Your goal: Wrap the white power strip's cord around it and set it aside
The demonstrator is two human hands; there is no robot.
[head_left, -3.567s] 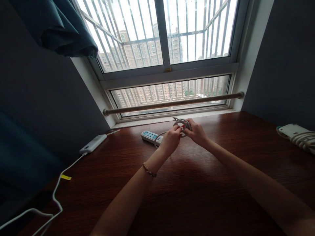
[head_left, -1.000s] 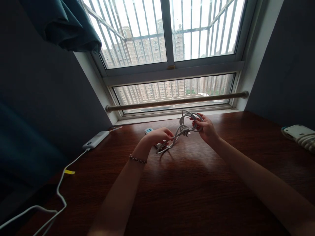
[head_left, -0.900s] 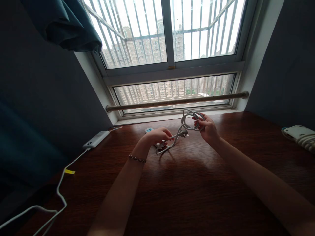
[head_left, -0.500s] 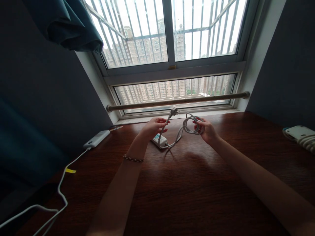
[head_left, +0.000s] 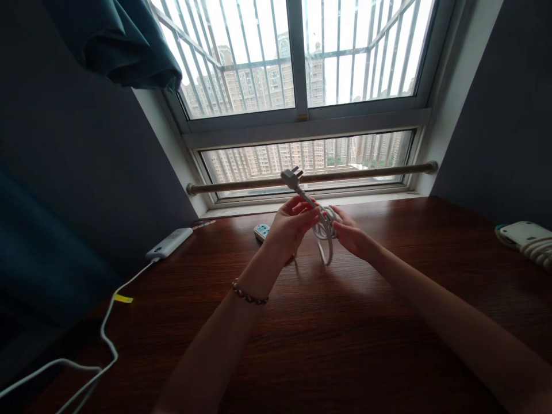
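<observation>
A coiled white power cord [head_left: 324, 229] is held up between both hands above the table. My left hand [head_left: 297, 221] pinches the cord just below its plug [head_left: 292, 177], which points up and away with its prongs showing. On the coil's right side, my right hand [head_left: 348, 231] grips the loops with thumb and fingers. A short loop hangs under the coil. Behind my left wrist, the white power strip [head_left: 261, 232] lies on the table, mostly hidden by my hand.
On the wooden table [head_left: 302, 345], a white power strip [head_left: 170, 243] with its cable [head_left: 112, 305] and yellow tag [head_left: 123, 299] lies left. Another white strip with wound cord [head_left: 526, 233] sits at the right edge. A metal rail [head_left: 371, 172] crosses before the barred window.
My left hand has moved right and brought the plug end over to the coil. The coil has come slightly left with my right hand, and the plug now stands higher.
</observation>
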